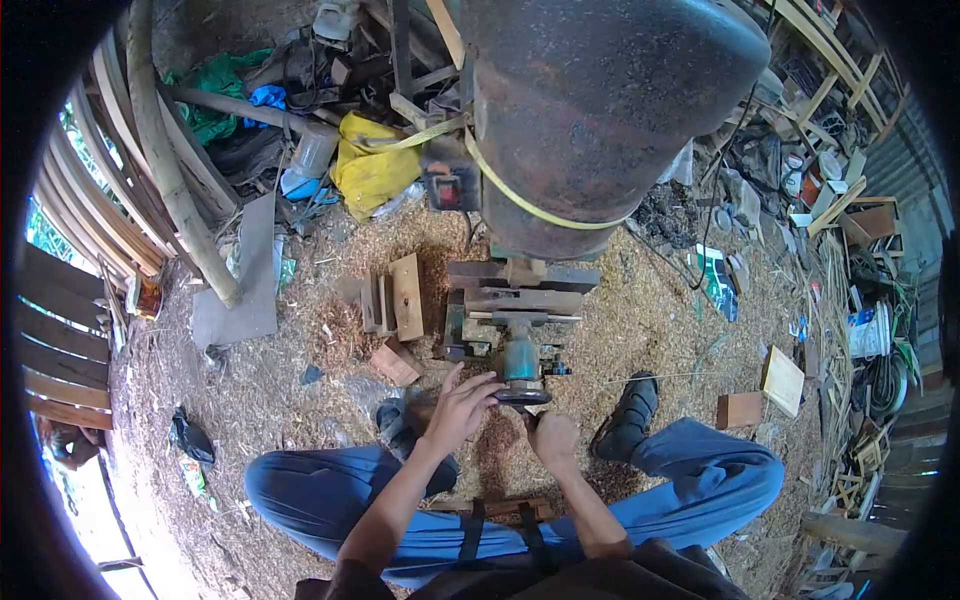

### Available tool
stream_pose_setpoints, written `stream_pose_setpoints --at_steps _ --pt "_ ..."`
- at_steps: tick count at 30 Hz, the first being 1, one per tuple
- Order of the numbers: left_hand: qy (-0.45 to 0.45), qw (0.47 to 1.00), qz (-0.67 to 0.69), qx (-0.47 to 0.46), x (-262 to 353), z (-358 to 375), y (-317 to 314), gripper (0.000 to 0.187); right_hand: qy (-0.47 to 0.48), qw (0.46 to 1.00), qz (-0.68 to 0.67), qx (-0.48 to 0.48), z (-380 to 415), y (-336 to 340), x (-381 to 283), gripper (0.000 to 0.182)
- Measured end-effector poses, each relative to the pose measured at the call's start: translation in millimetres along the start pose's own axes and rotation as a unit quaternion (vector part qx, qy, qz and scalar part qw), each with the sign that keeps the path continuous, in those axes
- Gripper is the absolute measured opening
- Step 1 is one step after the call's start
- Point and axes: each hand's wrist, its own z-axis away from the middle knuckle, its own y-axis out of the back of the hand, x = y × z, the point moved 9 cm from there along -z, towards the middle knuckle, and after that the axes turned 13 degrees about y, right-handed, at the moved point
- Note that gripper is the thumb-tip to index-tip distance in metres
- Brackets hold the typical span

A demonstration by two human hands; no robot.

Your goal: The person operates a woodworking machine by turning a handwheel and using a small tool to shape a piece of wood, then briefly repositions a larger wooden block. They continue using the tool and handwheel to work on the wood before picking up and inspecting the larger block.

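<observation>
A teal power tool [520, 358] points toward me, its rear end at a dark clamp of stacked bars [525, 300]. On its near end sits a flat black disc [523, 397]. My left hand [458, 412] is open, fingers stretched out, with the fingertips at the disc's left edge. Just below the disc, my right hand [556, 442] is closed. A small dark piece shows beside its thumb, too small to name. Whether either hand presses on the disc cannot be told.
A large rusty metal drum [580, 120] with a yellow strap stands behind the clamp. A red switch box [449, 190] hangs at its left. Wood blocks [407, 297] lie left of the clamp, and a brown block [739, 410] lies at right. Shavings cover the ground.
</observation>
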Motion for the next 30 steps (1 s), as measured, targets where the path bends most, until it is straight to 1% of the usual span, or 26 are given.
stream_pose_setpoints --at_steps 4,6,7,8,10,11,13,14,16,17,19,20,22,23,25,28,29,30 --pt "-0.002 1.000 0.000 -0.005 -4 1 -1 0.025 -0.005 0.999 -0.031 -0.018 -11 -1 11 0.050" --pt "-0.002 1.000 0.002 -0.016 0 -2 1 0.027 0.047 0.972 -0.145 -0.178 -25 -22 9 0.047" --pt "-0.004 1.000 -0.001 -0.015 1 -6 3 0.027 0.041 0.978 -0.113 -0.169 -30 -35 12 0.042" --pt "-0.004 1.000 0.001 -0.016 3 -6 3 0.028 0.042 0.978 -0.114 -0.171 -31 -52 9 0.042" --pt "-0.001 1.000 0.008 -0.023 5 0 2 0.029 -0.038 0.993 -0.031 -0.106 -24 -56 19 0.042" --pt "0.009 0.999 0.014 -0.031 3 0 0 0.029 -0.041 0.993 -0.030 -0.107 -19 -58 29 0.042" --pt "0.021 0.998 0.016 -0.058 -1 -2 -5 0.032 0.039 0.993 -0.011 -0.111 -22 -12 13 0.052" --pt "0.020 0.998 0.016 -0.057 -3 -4 -6 0.032 0.039 0.993 -0.010 -0.110 -24 -17 17 0.052" --pt "0.032 0.994 0.066 -0.076 -9 -2 -14 0.034 0.074 0.994 -0.031 -0.080 -24 -27 20 0.052" --pt "0.035 0.994 0.069 -0.080 -10 4 -19 0.034 0.071 0.993 -0.030 -0.084 -20 -31 25 0.052" --pt "0.089 0.984 0.144 -0.056 -20 7 -19 0.033 0.075 0.992 -0.037 -0.097 -24 -30 23 0.049" --pt "0.085 0.984 0.146 -0.060 -19 10 -21 0.033 0.071 0.992 -0.037 -0.094 -24 -27 23 0.049" --pt "0.069 0.988 0.137 -0.013 -14 9 -15 0.031 0.107 0.989 -0.026 -0.100 -26 -23 18 0.046" --pt "0.067 0.988 0.138 -0.014 -13 11 -17 0.031 0.105 0.989 -0.025 -0.098 -24 -22 18 0.046" --pt "0.097 0.983 0.156 -0.005 -20 11 -21 0.029 0.097 0.988 -0.044 -0.108 -26 -24 19 0.041" --pt "0.088 0.986 0.143 0.009 -21 11 -21 0.031 0.106 0.991 -0.032 -0.079 -26 -16 15 0.039" --pt "0.074 0.985 0.155 0.012 -21 11 -22 0.032 0.103 0.989 -0.032 -0.101 -27 -20 18 0.038" --pt "0.076 0.985 0.154 0.017 -22 12 -22 0.032 0.108 0.988 -0.031 -0.102 -28 -24 20 0.038"
